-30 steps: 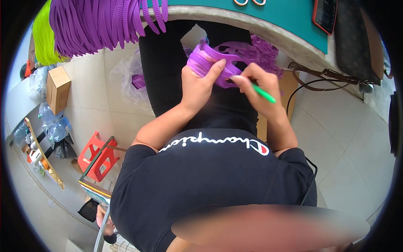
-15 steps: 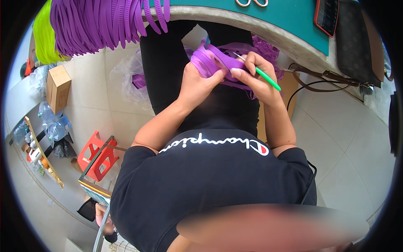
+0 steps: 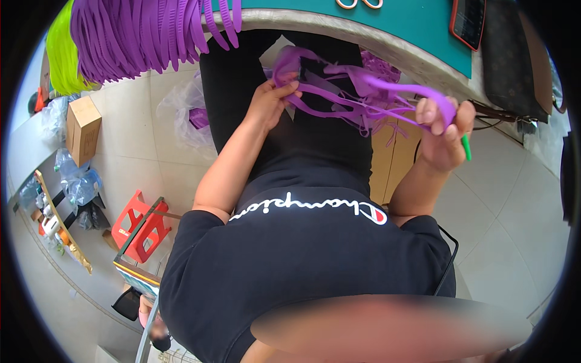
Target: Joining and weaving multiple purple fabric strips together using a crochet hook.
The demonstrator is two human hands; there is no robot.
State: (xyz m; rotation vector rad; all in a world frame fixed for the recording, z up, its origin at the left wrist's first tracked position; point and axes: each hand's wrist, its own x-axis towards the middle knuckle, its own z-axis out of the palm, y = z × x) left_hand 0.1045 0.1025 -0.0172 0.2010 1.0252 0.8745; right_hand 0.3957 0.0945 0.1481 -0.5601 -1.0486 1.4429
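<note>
Purple rubbery straps (image 3: 414, 89) are stretched between my two hands, above my lap. My left hand (image 3: 269, 103) pinches their left end, where a wider band curls up in a loop. My right hand (image 3: 445, 136) is closed round the right end, farther right and out past my knee. A slim tool with a green handle (image 3: 466, 147) also sits in my right hand; its tip is hidden. Thin purple strips dangle from the middle of the straps, partly smeared by motion. Behind them, a heap of purple pieces (image 3: 381, 66) lies under the table edge.
On the green-topped table (image 3: 411, 30) are scissors (image 3: 359, 3), a phone (image 3: 468, 24) and a dark bag (image 3: 514, 60). Finished-looking purple straps (image 3: 145, 36) and lime ones (image 3: 63, 54) hang over its left edge. A carton (image 3: 83, 130) and red stool (image 3: 139, 224) stand left.
My right hand has swung right, pulling the purple straps out lengthwise. My left hand has shifted slightly left. The green-handled tool's pointed tip, visible before, is now hidden.
</note>
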